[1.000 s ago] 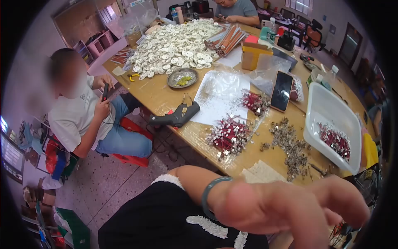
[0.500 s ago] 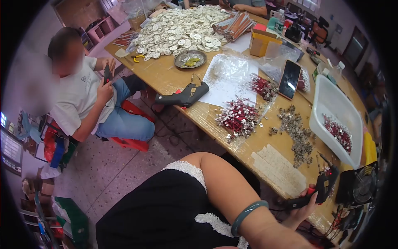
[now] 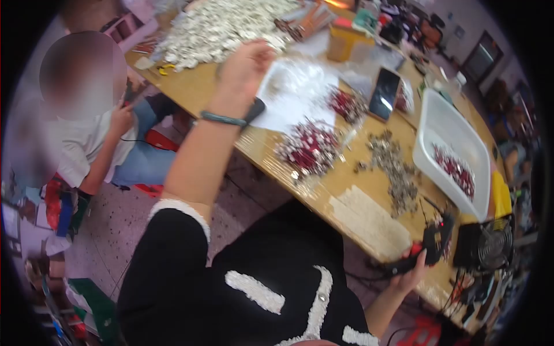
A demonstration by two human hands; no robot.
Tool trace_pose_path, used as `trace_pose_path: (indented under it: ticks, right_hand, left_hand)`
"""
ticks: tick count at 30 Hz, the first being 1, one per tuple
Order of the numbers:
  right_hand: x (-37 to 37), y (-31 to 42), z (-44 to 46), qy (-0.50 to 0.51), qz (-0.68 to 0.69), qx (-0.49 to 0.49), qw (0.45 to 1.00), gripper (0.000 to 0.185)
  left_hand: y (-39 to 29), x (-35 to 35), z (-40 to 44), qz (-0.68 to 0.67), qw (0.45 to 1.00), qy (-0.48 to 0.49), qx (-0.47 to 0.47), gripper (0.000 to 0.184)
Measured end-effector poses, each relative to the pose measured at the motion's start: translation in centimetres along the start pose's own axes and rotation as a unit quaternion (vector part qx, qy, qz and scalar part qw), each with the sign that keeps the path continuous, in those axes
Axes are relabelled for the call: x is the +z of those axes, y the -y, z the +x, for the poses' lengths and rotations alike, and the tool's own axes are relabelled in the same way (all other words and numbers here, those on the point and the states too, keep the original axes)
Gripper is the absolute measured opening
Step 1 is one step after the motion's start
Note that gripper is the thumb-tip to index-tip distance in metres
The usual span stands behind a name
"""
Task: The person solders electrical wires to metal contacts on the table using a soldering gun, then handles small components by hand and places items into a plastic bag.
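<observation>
The right hand [image 3: 412,277] grips a black gun-shaped tool [image 3: 434,239] at the table's [image 3: 330,189] near edge.
Farther off, by the white pieces [image 3: 202,40], hangs the left hand [image 3: 247,62] (too blurred to tell how open it is, or whether it holds anything).

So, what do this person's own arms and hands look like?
The left hand and right hand are gloveless. The left one has a rounded, greenish-grey bangle at the wrist; the right shows none. The short left sleeve is black, edged with textured white trim.
</observation>
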State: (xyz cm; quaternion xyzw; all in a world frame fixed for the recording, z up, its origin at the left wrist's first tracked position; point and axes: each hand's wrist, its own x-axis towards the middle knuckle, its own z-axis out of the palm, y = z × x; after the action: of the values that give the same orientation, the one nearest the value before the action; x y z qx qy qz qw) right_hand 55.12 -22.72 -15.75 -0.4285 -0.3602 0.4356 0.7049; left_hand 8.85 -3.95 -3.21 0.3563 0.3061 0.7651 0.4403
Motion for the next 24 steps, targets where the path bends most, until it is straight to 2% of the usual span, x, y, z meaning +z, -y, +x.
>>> trace_pose_path:
  ticks: [1,4,8,11,12,15,19,20,22,24]
  right_hand:
    - [0.8,0.3,-0.1,-0.008,-0.006,-0.012,1.000,0.029]
    - [0.9,0.4,-0.2,0.000,0.000,-0.022,1.000,0.029]
    - [1.3,0.6,-0.3,-0.014,-0.009,-0.012,1.000,0.030]
    - [1.4,0.7,-0.2,-0.011,-0.006,-0.005,1.000,0.031]
    - [1.5,0.7,-0.2,-0.010,-0.003,-0.006,1.000,0.031]
    - [1.5,0.7,-0.2,-0.010,0.006,-0.006,1.000,0.031]
    - [1.1,0.5,0.0,-0.023,0.016,-0.003,1.000,0.033]
    - [1.0,0.6,0.0,-0.027,0.013,0.002,1.000,0.035]
    - [1.0,0.7,0.1,-0.023,0.011,0.001,1.000,0.036]
    - [1.2,0.7,0.2,-0.023,0.010,-0.002,1.000,0.037]
  left_hand:
    - [0.6,-0.8,-0.4,0.011,1.000,-0.014,-0.019,0.016]
    - [2.1,0.3,-3.9,0.192,0.951,0.224,-0.089,0.018]
    - [6.2,2.0,-3.5,0.463,0.845,0.268,0.000,0.010]
    - [10.2,2.4,-0.7,0.528,0.767,0.364,0.025,0.011]
    - [11.0,2.9,-0.3,0.542,0.745,0.389,0.005,0.012]
    - [12.1,4.6,-0.2,0.663,0.597,0.452,0.002,0.013]
    - [13.9,4.4,0.8,0.678,0.557,0.479,0.029,0.013]
    - [13.9,4.0,0.9,0.650,0.592,0.468,0.090,0.010]
    - [11.8,5.0,0.6,0.608,0.655,0.435,0.105,0.008]
    - [10.4,5.4,0.0,0.490,0.736,0.420,0.203,0.007]
